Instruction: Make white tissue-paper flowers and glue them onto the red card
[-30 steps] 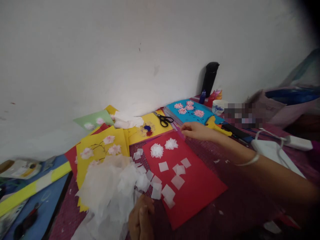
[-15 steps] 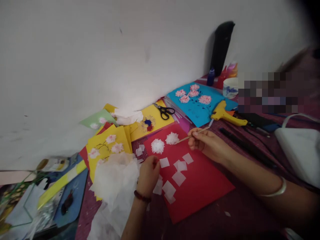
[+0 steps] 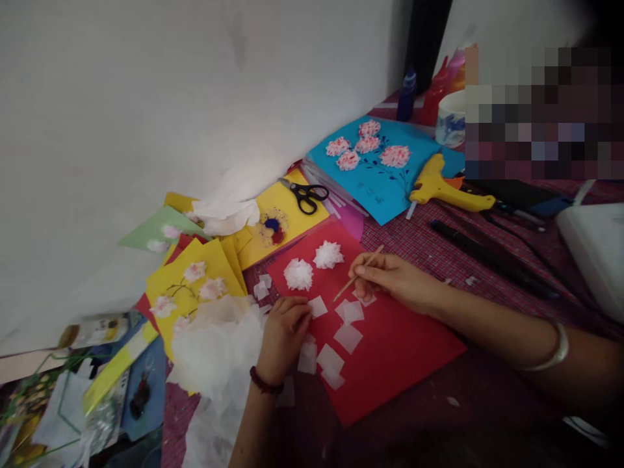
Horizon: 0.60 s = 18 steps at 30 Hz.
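Likely paper pick-up: your right hand (image 3: 387, 276) holds a slim tan wooden stick (image 3: 346, 287), next needing precision; left hand (image 3: 285, 328) curled, contents unclear.

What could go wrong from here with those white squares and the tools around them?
The white squares look thin and light; the left hand, right beside one, might brush them out of place.

The right hand holds a thin stick, its tip low over the red sheet; pressing hard could mark it.

The yellow glue gun lies by the blue card; if hot, which I can't tell, it might do damage.
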### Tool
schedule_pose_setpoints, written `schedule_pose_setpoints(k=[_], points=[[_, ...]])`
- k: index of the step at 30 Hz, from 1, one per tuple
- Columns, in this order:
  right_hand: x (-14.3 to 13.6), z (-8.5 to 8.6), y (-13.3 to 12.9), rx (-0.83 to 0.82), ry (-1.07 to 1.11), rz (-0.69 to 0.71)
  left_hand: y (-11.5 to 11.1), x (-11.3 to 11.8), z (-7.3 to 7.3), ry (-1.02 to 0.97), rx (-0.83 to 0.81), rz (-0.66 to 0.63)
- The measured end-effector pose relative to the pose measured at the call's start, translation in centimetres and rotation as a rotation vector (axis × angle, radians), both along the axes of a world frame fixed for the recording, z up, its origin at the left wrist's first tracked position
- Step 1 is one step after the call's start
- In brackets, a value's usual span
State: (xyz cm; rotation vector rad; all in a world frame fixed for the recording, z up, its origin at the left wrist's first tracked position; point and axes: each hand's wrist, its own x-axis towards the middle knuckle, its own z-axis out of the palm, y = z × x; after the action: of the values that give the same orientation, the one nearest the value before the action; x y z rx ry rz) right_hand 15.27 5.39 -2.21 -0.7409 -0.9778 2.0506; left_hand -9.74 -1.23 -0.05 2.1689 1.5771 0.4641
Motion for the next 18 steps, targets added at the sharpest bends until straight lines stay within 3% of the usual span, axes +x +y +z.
schedule_pose_setpoints(k=[9,14,18], points=[[0.2,1.2,-0.8,0.203,-0.165,0.08,0.3,1.9,0.7,-0.088,-0.03,0.189],[0.2,1.7,-1.8,0.274,-0.263,0.126,-1.6,3.0,2.3,-0.224,-0.11,0.378],[-0.6,2.4,-2.7,0.322,-0.272,0.266,-2.9,4.2,3.9,-0.435,-0.215,0.528]])
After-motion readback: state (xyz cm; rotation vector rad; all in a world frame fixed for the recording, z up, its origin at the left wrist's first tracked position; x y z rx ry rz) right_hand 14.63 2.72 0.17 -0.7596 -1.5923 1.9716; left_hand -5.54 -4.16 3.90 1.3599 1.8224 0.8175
